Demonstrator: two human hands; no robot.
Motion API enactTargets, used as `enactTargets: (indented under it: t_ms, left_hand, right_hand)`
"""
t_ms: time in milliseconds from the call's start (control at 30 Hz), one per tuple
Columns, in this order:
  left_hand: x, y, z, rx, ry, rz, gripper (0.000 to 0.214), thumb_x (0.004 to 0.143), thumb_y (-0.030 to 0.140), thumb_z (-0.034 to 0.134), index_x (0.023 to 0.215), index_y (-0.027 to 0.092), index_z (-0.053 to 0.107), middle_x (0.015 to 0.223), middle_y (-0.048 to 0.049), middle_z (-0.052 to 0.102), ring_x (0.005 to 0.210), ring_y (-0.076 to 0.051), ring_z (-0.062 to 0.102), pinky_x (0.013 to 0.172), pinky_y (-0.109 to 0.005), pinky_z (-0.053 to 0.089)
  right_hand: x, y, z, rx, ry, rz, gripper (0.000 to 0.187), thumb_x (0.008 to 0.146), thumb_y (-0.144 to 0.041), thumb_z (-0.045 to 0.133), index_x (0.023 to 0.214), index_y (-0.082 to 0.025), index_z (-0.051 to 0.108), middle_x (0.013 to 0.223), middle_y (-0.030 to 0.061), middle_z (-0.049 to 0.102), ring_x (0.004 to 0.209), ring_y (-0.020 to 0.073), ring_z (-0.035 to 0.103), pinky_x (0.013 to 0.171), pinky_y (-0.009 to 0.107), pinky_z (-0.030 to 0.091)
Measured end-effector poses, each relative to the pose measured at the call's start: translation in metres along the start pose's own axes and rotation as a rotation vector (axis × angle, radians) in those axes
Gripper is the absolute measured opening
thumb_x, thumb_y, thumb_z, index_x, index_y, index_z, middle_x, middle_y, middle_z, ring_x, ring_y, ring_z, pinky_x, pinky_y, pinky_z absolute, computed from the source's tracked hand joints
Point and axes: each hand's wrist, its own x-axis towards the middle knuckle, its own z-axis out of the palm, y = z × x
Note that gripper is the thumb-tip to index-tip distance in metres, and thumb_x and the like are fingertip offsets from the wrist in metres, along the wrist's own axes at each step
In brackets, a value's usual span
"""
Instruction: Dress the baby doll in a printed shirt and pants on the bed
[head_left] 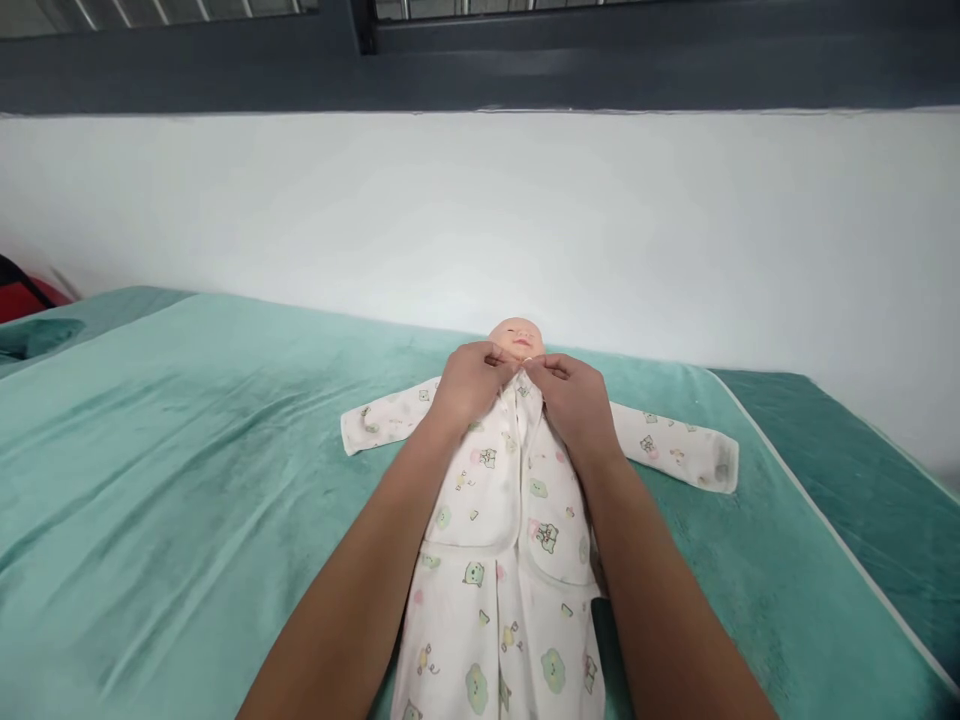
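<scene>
A baby doll [515,330] lies on its back, dressed in a white baby jacket [487,490] with small printed animals and clouds. White baby trousers [465,630] in the same print reach below the jacket's hem. Just under the doll's chin, my left hand [474,382] pinches the jacket's collar on one side of the front opening. My right hand [574,400] grips the other side of the collar, its fingertips close to the left ones. Both sleeves stretch outward, and the fingers cover part of the neckline.
A light green plush blanket [225,450] lies under the doll, with darker green fabric [862,450] at the right. Behind rises a white wall [450,210] below a dark window frame [600,60]. Something red and black [26,290] sits at the far left edge.
</scene>
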Motion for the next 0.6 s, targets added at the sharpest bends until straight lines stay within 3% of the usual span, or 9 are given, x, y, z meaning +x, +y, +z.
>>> enactTargets:
  t_ms: [133, 267, 433, 600]
  left_hand:
    - [-0.009, 0.007, 0.008, -0.27, 0.021, -0.023, 0.007, 0.073, 0.023, 0.069, 0.075, 0.017, 0.069, 0.066, -0.0001, 0.064, 0.058, -0.011, 0.053, 0.058, -0.025, 0.043]
    - [-0.012, 0.006, 0.013, -0.24, 0.036, 0.005, 0.006, 0.073, 0.023, 0.069, 0.073, 0.017, 0.07, 0.069, -0.0013, 0.067, 0.061, -0.012, 0.056, 0.061, -0.026, 0.045]
    - [-0.011, -0.002, 0.012, -0.199, 0.069, 0.048, 0.009, 0.074, 0.026, 0.069, 0.077, 0.018, 0.072, 0.072, -0.0016, 0.068, 0.066, -0.013, 0.058, 0.065, -0.026, 0.045]
    - [-0.011, -0.004, 0.011, -0.218, 0.06, 0.063, 0.01, 0.075, 0.026, 0.069, 0.078, 0.017, 0.071, 0.072, -0.0011, 0.066, 0.065, -0.012, 0.056, 0.064, -0.025, 0.044]
  right_hand:
    - [0.002, 0.007, 0.0, 0.173, 0.005, 0.044, 0.02, 0.073, -0.036, 0.068, 0.081, -0.018, 0.071, 0.074, 0.0009, 0.069, 0.068, 0.0148, 0.058, 0.066, 0.027, 0.047]
    - [0.003, 0.014, 0.001, 0.25, 0.027, 0.05, 0.024, 0.073, -0.039, 0.069, 0.084, -0.018, 0.072, 0.072, 0.0005, 0.067, 0.067, 0.0153, 0.059, 0.065, 0.029, 0.048]
    - [0.001, 0.013, 0.002, 0.236, 0.099, -0.017, 0.022, 0.075, -0.038, 0.067, 0.083, -0.018, 0.073, 0.083, 0.0031, 0.071, 0.081, 0.0186, 0.064, 0.075, 0.03, 0.051]
    - [-0.001, 0.012, -0.001, 0.172, 0.007, -0.049, 0.017, 0.076, -0.034, 0.068, 0.08, -0.019, 0.073, 0.085, 0.0022, 0.071, 0.084, 0.0177, 0.064, 0.078, 0.029, 0.049]
